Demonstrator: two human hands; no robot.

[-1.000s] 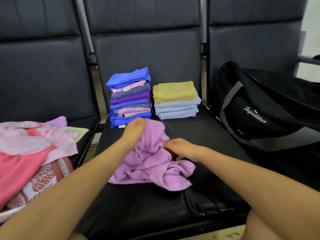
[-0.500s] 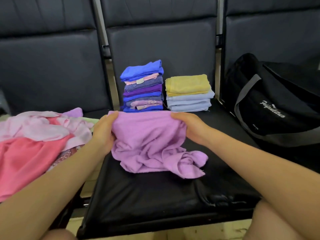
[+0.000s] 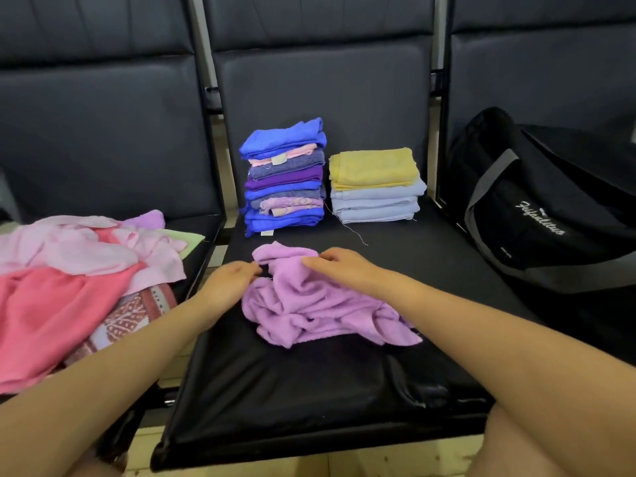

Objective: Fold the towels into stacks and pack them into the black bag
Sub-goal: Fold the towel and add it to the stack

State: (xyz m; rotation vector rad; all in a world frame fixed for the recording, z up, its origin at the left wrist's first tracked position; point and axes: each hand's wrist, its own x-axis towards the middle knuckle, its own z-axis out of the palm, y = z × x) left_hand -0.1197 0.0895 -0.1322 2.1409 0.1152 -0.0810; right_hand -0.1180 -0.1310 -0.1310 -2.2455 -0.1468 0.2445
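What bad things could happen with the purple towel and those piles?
The lilac towel lies crumpled on the seat, with the left hand and right hand at its far edge. Folded like that, it may come out lumpy. The tall blue and purple stack already looks uneven, so one more towel on top might tip it. A loose thread trails from the shorter stack and could snag.

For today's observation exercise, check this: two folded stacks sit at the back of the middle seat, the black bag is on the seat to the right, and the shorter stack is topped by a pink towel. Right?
Not quite. In the head view the shorter stack is topped by a yellow towel, not a pink one. The rest holds: both stacks are on the middle seat, the black bag on the right.
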